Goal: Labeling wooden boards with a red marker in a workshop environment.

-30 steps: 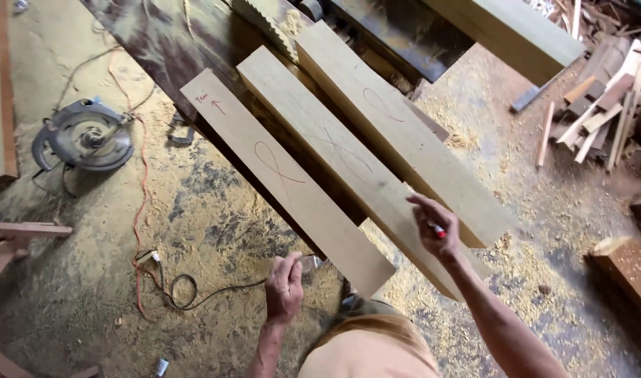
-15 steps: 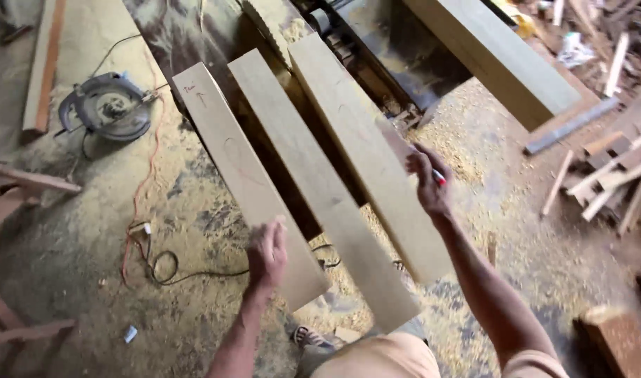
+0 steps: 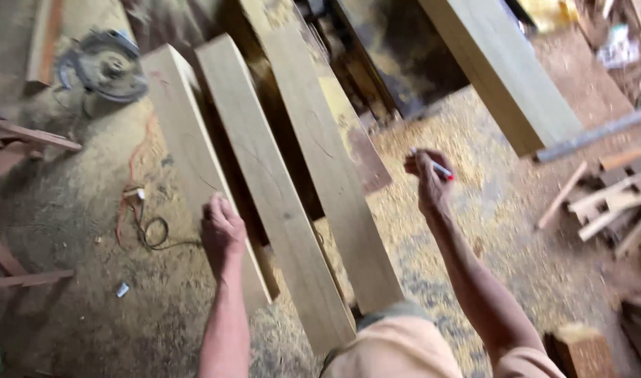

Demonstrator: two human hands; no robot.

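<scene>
From the head camera I look straight down at three pale planks lying side by side, running from upper left toward the bottom of the frame over a floor (image 3: 474,231) thick with sawdust.

My left hand (image 3: 221,229) rests palm down on the near end of the left plank (image 3: 184,140), fingers curled over its surface and edge; I cannot tell whether it truly grips the wood or only presses on it. The middle plank (image 3: 264,182) lies just beside it to the right, with a dark gap between them, and the right plank (image 3: 320,147) lies beyond another gap. Faint curved lines show on the planks' faces.

My right hand (image 3: 427,183) is raised clear of the planks, off to the right of the right plank and above the sawdust. It is closed around a marker (image 3: 441,169) with a white body and a red end, which sticks out toward the right.

A larger beam (image 3: 502,70) crosses the upper right, well apart from both hands. At upper left a circular saw (image 3: 103,64) sits on the floor, and an orange and black cord (image 3: 142,220) loops just left of my left hand. Scrap wood sticks (image 3: 607,196) lie in a heap at the right edge. The frame is somewhat blurred.
</scene>
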